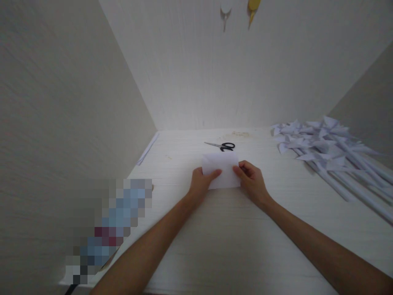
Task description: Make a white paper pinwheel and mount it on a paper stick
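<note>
Between my two hands is a piece of white paper, held a little above the white table. My left hand grips its left side, thumb pressed on the face and fingers hidden behind. On the right side, my right hand pinches the edge with its thumb in front and fingers curled behind. A faint diagonal line runs across the paper's upper left. Just beyond its top edge lies a pair of scissors with black handles, blades pointing left.
At the right lies a pile of white paper pinwheels on rolled paper sticks. A folded white strip rests along the left wall. A pixelated object sits at the left edge. Two hooks hang on the back wall.
</note>
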Demonstrator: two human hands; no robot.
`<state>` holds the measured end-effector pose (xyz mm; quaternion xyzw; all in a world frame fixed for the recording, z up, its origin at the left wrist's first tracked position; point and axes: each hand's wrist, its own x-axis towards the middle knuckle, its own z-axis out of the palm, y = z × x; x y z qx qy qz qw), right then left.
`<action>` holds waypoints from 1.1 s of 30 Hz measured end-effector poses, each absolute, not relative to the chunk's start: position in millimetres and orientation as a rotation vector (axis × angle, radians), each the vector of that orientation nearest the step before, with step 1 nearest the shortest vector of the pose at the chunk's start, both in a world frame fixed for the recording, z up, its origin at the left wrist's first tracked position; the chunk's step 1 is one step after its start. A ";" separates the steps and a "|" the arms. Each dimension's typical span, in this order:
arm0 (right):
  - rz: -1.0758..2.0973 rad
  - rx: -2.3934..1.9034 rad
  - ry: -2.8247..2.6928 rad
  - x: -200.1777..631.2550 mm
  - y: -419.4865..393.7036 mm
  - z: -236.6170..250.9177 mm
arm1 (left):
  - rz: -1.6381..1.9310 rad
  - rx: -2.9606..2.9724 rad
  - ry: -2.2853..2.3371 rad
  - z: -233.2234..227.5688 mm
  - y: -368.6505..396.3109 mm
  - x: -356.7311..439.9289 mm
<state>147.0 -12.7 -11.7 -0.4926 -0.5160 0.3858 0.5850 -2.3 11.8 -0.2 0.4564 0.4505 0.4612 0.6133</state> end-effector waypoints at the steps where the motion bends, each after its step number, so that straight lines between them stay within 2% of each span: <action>1: 0.930 -1.145 -1.210 146.4 -12.1 -11.2 | 1.108 1.068 1.081 -1.1 14.3 -3.7; 8: 0.964 -1.131 -1.228 142.9 -16.7 -8.6 | 1.222 1.108 1.178 -0.2 25.1 -11.6; 15: 0.838 -1.066 -1.706 152.1 -21.4 -2.0 | 1.046 1.128 1.169 5.4 30.6 -19.4; 21: 0.879 -1.033 -1.838 156.0 -17.3 -7.2 | 0.961 1.123 1.134 5.3 33.3 -25.0; 28: 1.036 -1.045 -1.782 156.5 -17.1 -9.0 | 0.929 1.144 1.118 4.7 32.8 -26.3; 33: 1.000 -1.169 -1.669 153.8 -13.8 -8.2 | 0.927 1.095 1.103 2.8 33.2 -25.3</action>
